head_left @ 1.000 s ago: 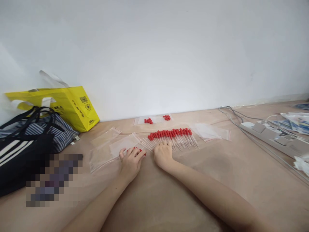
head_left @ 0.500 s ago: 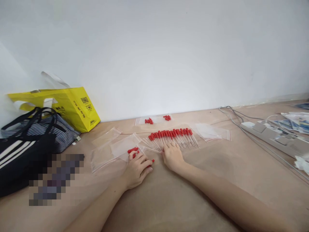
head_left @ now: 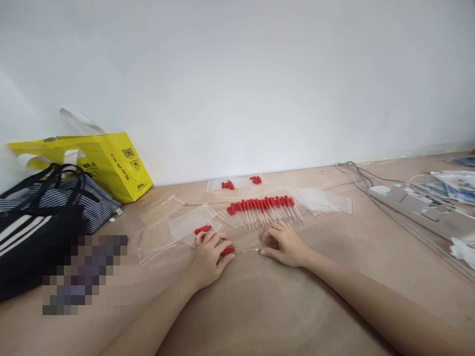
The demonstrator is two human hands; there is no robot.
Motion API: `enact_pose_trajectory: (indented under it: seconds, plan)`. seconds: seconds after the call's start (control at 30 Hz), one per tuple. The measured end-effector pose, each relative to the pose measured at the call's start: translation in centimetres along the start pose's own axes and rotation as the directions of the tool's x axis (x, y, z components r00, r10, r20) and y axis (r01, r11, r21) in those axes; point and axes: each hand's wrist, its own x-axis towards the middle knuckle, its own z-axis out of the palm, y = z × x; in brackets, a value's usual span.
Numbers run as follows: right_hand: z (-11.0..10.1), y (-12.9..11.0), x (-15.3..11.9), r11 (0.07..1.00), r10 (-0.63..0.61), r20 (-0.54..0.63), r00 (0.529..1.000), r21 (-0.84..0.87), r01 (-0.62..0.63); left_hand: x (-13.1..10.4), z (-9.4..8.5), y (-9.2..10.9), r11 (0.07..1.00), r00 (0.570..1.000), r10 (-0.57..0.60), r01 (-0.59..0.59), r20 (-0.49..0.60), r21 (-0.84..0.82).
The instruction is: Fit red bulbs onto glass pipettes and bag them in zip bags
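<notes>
A thin, clear tube (head_left: 250, 250) is held at one end in the right fingers (head_left: 270, 253), lying almost straight across the view; its free end, looking slightly wider, points left, and the other end is hidden in the grip. Facing it, a short red bulb (head_left: 227, 251) is held in the left fingers (head_left: 226, 262), lying nearly level with its exposed end toward the tube. The two are near each other but apart. Just beyond the left fingers lie loose red bulbs (head_left: 202, 229), partly covered. Farther back, a row of red-topped tubes (head_left: 264, 205) lies side by side, red ends away, clear shafts slanting and fanning toward the near side, some crossing.
</notes>
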Motion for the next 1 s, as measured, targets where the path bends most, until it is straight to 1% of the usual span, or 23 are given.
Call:
enact_pose_trajectory:
  seconds: [0.13, 0.2, 0.27, 0.37, 0.47, 0.53, 0.63, 0.77, 1.0]
  plan:
    - [0.7, -0.7, 0.6, 0.999, 0.028, 0.073, 0.997, 0.023, -0.030, 0.1, 0.4, 0.3, 0.999, 0.997, -0.018, 0.016, -0.071, -0.035]
    - [0.9, -0.8, 0.6, 0.999, 0.034, 0.071, 0.997, 0.013, -0.035, 0.2, 0.5, 0.4, 0.998, 0.996, -0.034, 0.029, -0.083, -0.060]
    - [1.0, -0.9, 0.4, 0.999, 0.037, 0.039, 0.999, 0.004, -0.038, 0.2, 0.7, 0.6, 0.995, 0.995, -0.056, 0.049, -0.083, -0.086]
    - [1.2, -1.1, 0.2, 0.998, 0.063, -0.041, 0.997, 0.013, -0.063, 0.2, 0.9, 0.9, 0.990, 0.992, -0.089, 0.078, -0.090, -0.118]
    - [1.4, -1.3, 0.0, 0.995, 0.082, -0.105, 0.991, 0.058, -0.076, 0.3, 1.0, 1.2, 0.989, 0.989, -0.082, 0.066, -0.121, -0.132]
    - [1.5, -1.4, -0.1, 0.996, 0.051, -0.128, 0.990, 0.080, -0.041, 0.3, 1.1, 1.4, 0.990, 0.986, -0.066, 0.045, -0.153, -0.133]
    - [1.5, -1.7, -0.2, 0.998, -0.008, -0.153, 0.988, 0.064, 0.018, 0.4, 1.2, 1.6, 0.991, 0.984, -0.042, 0.018, -0.174, -0.134]
    - [1.6, -2.0, -0.2, 0.998, -0.042, -0.181, 0.983, 0.029, 0.048, 0.4, 1.4, 1.8, 0.993, 0.983, -0.023, 0.002, -0.183, -0.118]
    - [1.9, -2.9, -0.4, 0.992, -0.124, -0.187, 0.975, -0.048, 0.117, 0.4, 1.8, 1.8, 0.995, 0.975, -0.018, -0.006, -0.223, -0.105]
